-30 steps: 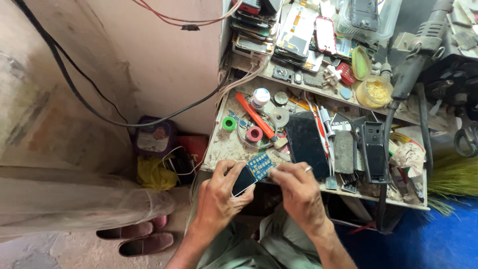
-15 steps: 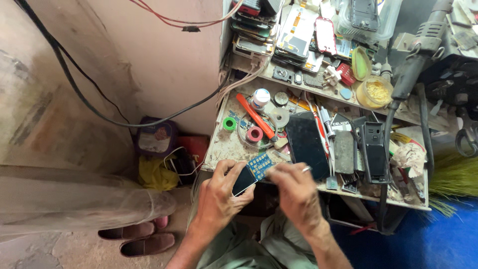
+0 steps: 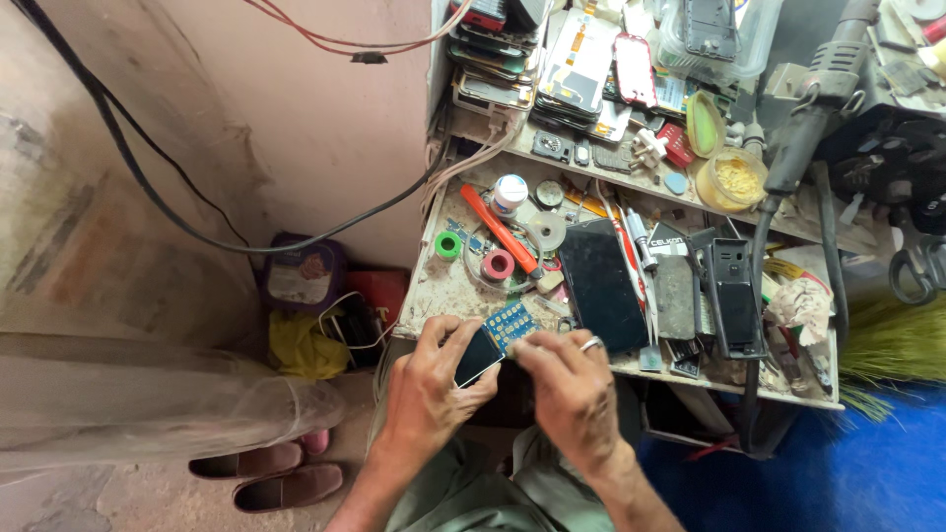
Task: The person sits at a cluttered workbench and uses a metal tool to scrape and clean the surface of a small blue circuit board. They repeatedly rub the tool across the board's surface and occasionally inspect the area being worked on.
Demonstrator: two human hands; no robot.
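Lower centre of frame: my left hand (image 3: 434, 379) gripped the small dark phone part (image 3: 480, 357), as before.
Right hand (image 3: 567, 384): pinched the blue circuit board (image 3: 510, 322), hardly moved since.

Small dark phone (image 3: 480, 356) half hidden under left hand (image 3: 434, 379), forearms cut off at bottom edge.

**Phone part and blue board held together**

The small dark phone part (image 3: 480, 356) is a flat, glossy black rectangle, tilted with one corner pointing toward the counter (image 3: 448, 291). It sits in the left grip (image 3: 434, 379), pinched at its edges. The blue board (image 3: 510, 321) is a little rectangular circuit board dotted with pale pads. It lies just above the dark part, touching its upper edge, and the right grip (image 3: 569, 386) meets it from the right.
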